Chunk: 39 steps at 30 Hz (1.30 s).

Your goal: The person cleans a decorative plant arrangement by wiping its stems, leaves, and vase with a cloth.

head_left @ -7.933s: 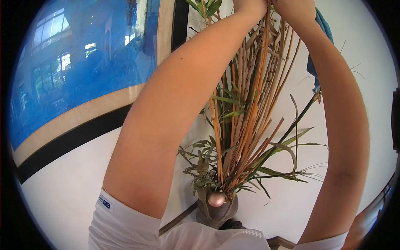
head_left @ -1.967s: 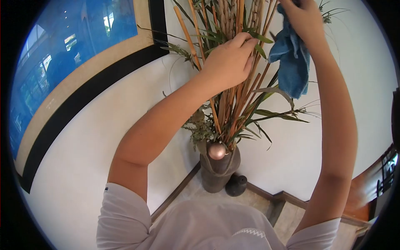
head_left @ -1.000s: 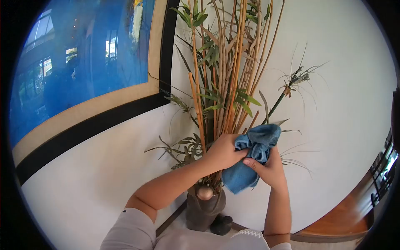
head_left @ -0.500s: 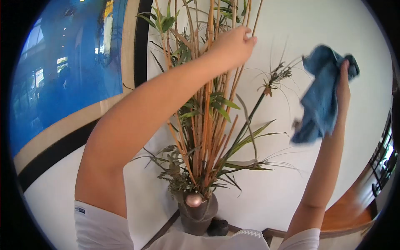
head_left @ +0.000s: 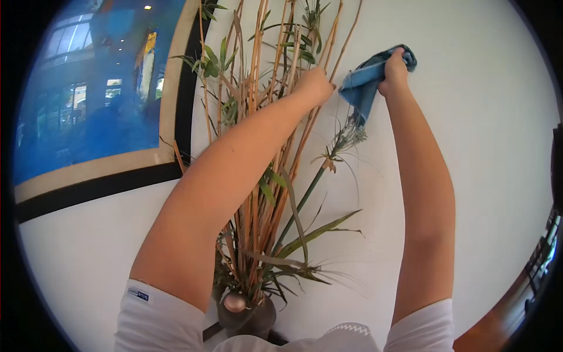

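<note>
My left hand [head_left: 316, 87] is closed high among the tall bamboo stems [head_left: 255, 64], its fingertips at a thin stem on the right side of the bunch. Most of its fingers are turned away from view. To the right, my right hand [head_left: 395, 73] grips a bunched blue cloth [head_left: 363, 82], thumb on top. The cloth's lower corner hangs at the feathery tip of a green stalk [head_left: 346, 138], overlapping it in view. Below, the stems rise from a dark pot [head_left: 258, 320], partly hidden by my shirt.
A large blue picture [head_left: 88, 100] in a beige and black frame [head_left: 105, 190] hangs at the left, close to the leaves. A shiny round ball [head_left: 235, 302] sits at the pot's rim. White wall [head_left: 492, 146] stands behind; wooden floor [head_left: 489, 328] shows at lower right.
My right hand has brought the cloth leftward and up, from beside the plant to the feathery stalk tip. My left hand appears lower and slightly left, still at the stems. The view has shifted.
</note>
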Available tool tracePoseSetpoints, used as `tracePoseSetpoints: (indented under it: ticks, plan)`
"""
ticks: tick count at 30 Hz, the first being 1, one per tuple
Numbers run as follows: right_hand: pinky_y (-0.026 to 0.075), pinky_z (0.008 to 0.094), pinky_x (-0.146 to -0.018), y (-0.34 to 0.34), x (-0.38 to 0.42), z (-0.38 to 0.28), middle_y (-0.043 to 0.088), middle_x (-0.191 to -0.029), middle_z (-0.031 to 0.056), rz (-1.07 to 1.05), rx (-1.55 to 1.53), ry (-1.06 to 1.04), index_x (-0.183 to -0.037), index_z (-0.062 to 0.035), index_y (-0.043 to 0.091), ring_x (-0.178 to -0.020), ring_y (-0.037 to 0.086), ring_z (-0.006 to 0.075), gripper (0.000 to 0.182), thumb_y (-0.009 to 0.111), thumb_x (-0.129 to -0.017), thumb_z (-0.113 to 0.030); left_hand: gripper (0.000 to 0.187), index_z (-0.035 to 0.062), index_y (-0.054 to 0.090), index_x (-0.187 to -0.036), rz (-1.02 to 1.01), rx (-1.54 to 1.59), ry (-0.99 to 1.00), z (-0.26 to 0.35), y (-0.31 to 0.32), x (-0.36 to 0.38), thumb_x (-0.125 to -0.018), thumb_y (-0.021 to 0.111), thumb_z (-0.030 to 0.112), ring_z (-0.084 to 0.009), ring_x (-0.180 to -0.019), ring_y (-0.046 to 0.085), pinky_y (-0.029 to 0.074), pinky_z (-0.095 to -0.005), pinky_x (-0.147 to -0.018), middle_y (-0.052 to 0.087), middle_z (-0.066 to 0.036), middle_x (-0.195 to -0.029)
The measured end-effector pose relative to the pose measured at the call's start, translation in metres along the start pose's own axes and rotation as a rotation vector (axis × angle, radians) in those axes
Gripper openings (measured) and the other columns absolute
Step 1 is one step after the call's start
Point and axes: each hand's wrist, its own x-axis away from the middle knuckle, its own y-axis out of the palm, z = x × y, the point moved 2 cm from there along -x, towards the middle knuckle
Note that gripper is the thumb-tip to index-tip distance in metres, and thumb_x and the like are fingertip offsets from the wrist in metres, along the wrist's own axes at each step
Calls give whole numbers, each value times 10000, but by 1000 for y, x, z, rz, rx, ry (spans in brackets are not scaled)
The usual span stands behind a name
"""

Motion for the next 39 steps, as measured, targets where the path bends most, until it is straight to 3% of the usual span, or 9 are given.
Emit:
tracePoseSetpoints:
  ticks: [4,10,15,19,20,23,29,34,39]
  plan:
    - [470,387,-753,34,-46,10,467,-1169,158,-83,114,-51,-1287,6,133,-965,528,243,787,565,-827,-465,369,-25,634,-997,-29,82,21,-5,-1,1,-716,697,206,-266,-821,627,474,-326,-750,651,-180,-875]
    - [447,399,-827,92,-79,-6,480,-1146,241,-283,183,-230,-1263,57,148,-1008,522,298,804,651,-783,-346,154,-21,675,-874,-104,210,98,-8,-3,-4,-757,660,77,-106,-626,576,476,-242,-563,642,-73,-714]
    - [439,368,-854,89,-103,6,485,-1174,234,-249,198,-336,-1204,67,300,-1074,511,311,650,662,-784,-272,170,-31,671,-867,-144,217,119,-7,-5,-4,-752,674,95,-105,-571,556,469,-233,-551,638,-76,-704]
    - [464,374,-760,72,-91,30,536,-1084,194,-325,99,-290,-1133,64,395,-935,550,259,576,686,-770,-274,163,-31,673,-835,-102,236,171,-4,0,-3,-741,692,100,-100,-568,560,462,-224,-541,637,-76,-697]
    - [416,305,-493,72,-78,40,554,-713,55,-185,110,-436,-833,-30,558,-572,507,157,188,623,-836,-207,159,-30,672,-824,-92,210,163,-4,0,-1,-737,697,100,-100,-575,566,467,-223,-542,635,-75,-693]
    - [470,340,-677,60,-42,41,564,-916,121,-360,-23,-317,-1030,16,441,-788,555,202,367,640,-823,-212,150,-30,668,-789,-86,190,131,3,-9,6,-722,714,97,-100,-594,582,483,-222,-547,630,-74,-680]
    - [472,302,-576,46,-9,37,561,-866,101,-355,23,-317,-991,7,439,-720,558,167,316,621,-840,-203,305,-27,646,-675,-101,307,155,-9,-14,0,-640,776,247,-140,-533,624,497,-263,-588,639,-88,-600]
    - [458,287,-560,42,17,66,571,-798,85,-361,187,-422,-894,-4,494,-659,549,156,239,608,-849,-210,897,-90,381,-1199,-160,21,94,7,-31,22,-530,826,310,-309,-990,557,442,-336,-845,540,-238,-1100]
    - [445,280,-640,24,40,109,561,-810,71,-462,168,-431,-898,-9,482,-709,527,146,248,605,-854,-220,782,1,302,-1296,-559,327,-38,5,-27,39,-655,686,232,-229,-1045,467,354,-354,-926,493,-123,-1114]
